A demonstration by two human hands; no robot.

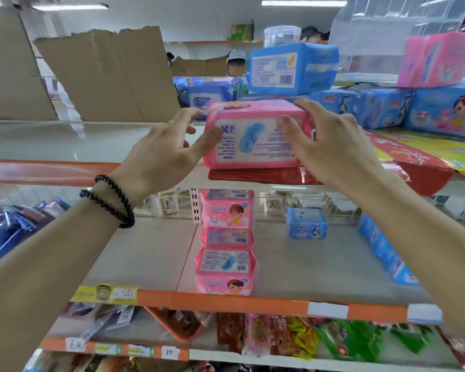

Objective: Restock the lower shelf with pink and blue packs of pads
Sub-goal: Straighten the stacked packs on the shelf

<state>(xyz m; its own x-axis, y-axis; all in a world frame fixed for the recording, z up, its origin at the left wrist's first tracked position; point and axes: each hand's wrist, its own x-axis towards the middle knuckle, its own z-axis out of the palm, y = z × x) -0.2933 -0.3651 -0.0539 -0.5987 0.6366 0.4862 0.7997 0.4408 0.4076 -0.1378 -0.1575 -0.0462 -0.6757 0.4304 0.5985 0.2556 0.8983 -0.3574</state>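
Both forearms reached up, left hand (161, 151) and right hand (330, 146) clamped on the ends of a rectangular pink plastic pad pack (253, 135), its long axis crosswise, lower shelf (145, 259) directly beneath.

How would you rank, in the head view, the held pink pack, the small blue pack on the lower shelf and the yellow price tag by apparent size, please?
1. Held pink pack, though nearness enlarges it.
2. Yellow price tag.
3. Small blue pack, close to the tag.
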